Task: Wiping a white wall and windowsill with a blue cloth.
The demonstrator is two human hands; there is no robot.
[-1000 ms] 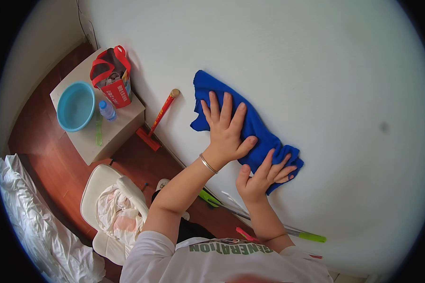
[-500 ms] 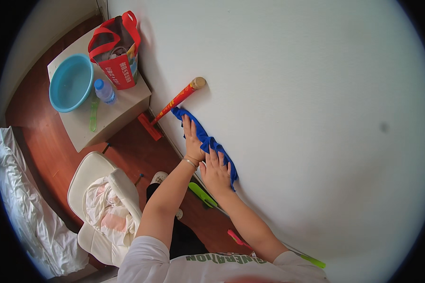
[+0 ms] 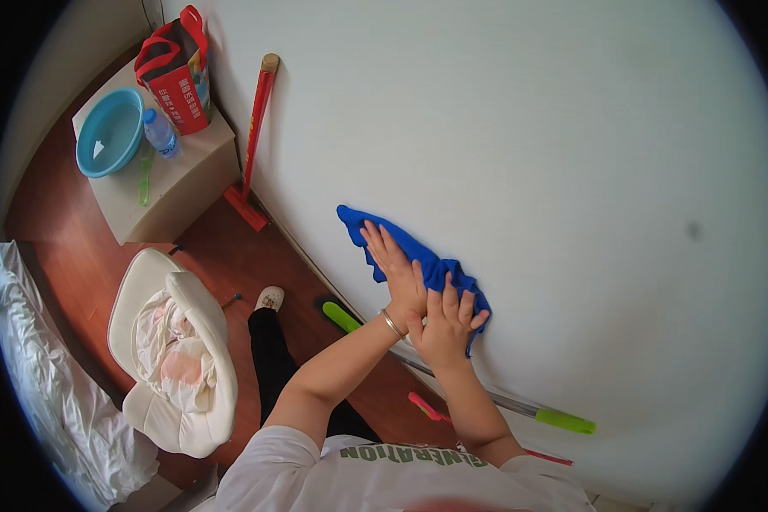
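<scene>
A blue cloth (image 3: 414,248) lies pressed against the white wall (image 3: 572,171), spread in a slanting strip with bunched folds towards its lower right end. My left hand (image 3: 396,275), with a bangle at the wrist, rests flat on the cloth's middle, fingers stretched out. Just to its right, my right hand (image 3: 444,331) is laid with spread fingers over the lower right part of the cloth. The two hands are side by side, thumbs close to each other. The palms are hidden from view.
A red long-handled tool (image 3: 256,128) leans on the wall. The white cabinet (image 3: 188,188) bears a blue basin (image 3: 85,158), water bottle (image 3: 160,134), green brush (image 3: 144,177) and red bag (image 3: 179,98). Left stands a white chair (image 3: 218,367) with clothes; a green-handled pole (image 3: 563,421) lies below my hands.
Both hands and the cloth have slid across the wall, farther from the red tool. The view has shifted, so the cabinet and chair sit farther left. More of the green-handled pole shows.
</scene>
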